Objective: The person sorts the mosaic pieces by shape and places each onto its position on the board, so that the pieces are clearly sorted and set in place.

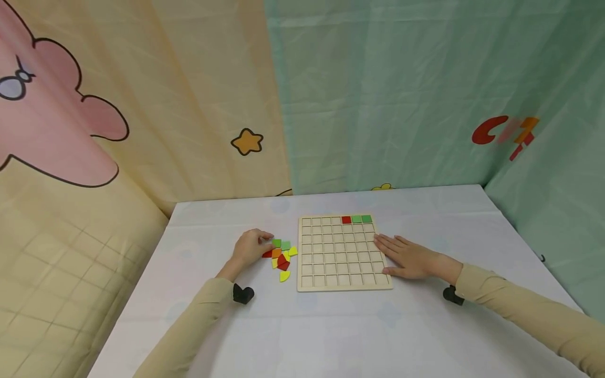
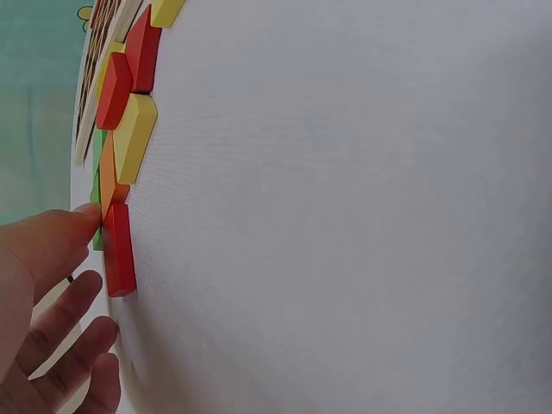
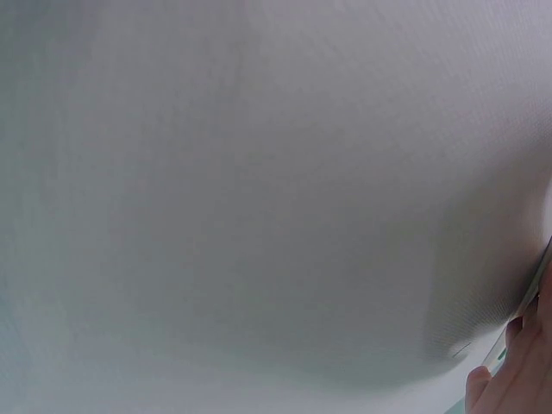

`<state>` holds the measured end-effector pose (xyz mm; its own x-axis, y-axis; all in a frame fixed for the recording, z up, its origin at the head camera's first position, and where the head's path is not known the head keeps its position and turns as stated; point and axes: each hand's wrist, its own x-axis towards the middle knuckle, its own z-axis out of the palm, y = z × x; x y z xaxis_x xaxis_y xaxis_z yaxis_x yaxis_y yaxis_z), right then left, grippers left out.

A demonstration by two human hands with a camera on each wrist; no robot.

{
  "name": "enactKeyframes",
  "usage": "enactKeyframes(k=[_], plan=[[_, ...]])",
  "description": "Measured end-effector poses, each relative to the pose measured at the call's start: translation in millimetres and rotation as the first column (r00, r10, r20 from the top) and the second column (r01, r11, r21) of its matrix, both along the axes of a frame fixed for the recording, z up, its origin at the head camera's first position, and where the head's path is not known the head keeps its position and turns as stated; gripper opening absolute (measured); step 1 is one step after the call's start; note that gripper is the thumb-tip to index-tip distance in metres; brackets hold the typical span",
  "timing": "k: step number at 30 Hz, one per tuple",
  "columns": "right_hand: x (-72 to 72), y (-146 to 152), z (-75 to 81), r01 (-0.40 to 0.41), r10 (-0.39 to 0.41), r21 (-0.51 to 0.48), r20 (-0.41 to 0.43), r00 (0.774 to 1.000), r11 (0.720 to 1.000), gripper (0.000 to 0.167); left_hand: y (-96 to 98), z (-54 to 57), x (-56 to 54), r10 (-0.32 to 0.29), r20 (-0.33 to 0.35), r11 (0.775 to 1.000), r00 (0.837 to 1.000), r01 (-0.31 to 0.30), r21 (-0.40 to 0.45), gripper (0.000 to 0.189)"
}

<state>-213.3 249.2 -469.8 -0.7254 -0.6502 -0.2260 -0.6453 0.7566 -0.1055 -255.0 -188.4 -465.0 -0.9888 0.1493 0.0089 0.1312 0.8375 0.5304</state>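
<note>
Hands well apart, one on either side of a wooden grid board (image 1: pixel 344 253) that lies flat on the white-covered table (image 1: pixel 331 336), toward the table's far edge. Right hand (image 1: pixel 410 257) laid flat, fingers extended, thumb spread, fingertips at the board's right edge. Left hand (image 1: pixel 250 248) at the loose tiles beside the board's left edge; thumb and forefinger by a green tile (image 1: pixel 276 243), remaining fingers slightly bent and separated. Cannot tell whether the tile is pinched. Next to it, a second green tile (image 1: pixel 285 245) and an orange tile (image 1: pixel 276 253); red and yellow pieces clustered close, some overlapping. A yellow piece with one curved side (image 1: pixel 284 276) lies nearest the table's near side. On the board, far right corner: a red square (image 1: pixel 346 220), then two green squares (image 1: pixel 361 219), filling adjoining cells of the far row. Sleeves (image 1: pixel 189 325) beige; patterned curtain (image 1: pixel 378 94) behind the table's far edge.
</note>
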Motion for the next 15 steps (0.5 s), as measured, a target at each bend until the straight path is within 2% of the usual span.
enactKeyframes(k=[15], plan=[[-0.7, 0.4, -0.2, 0.0, 0.0, -0.006, 0.002, 1.0, 1.0, 0.081, 8.2, 4.0, -5.4, -0.035, 0.052, 0.999, 0.998, 0.036, -0.036, 0.03]])
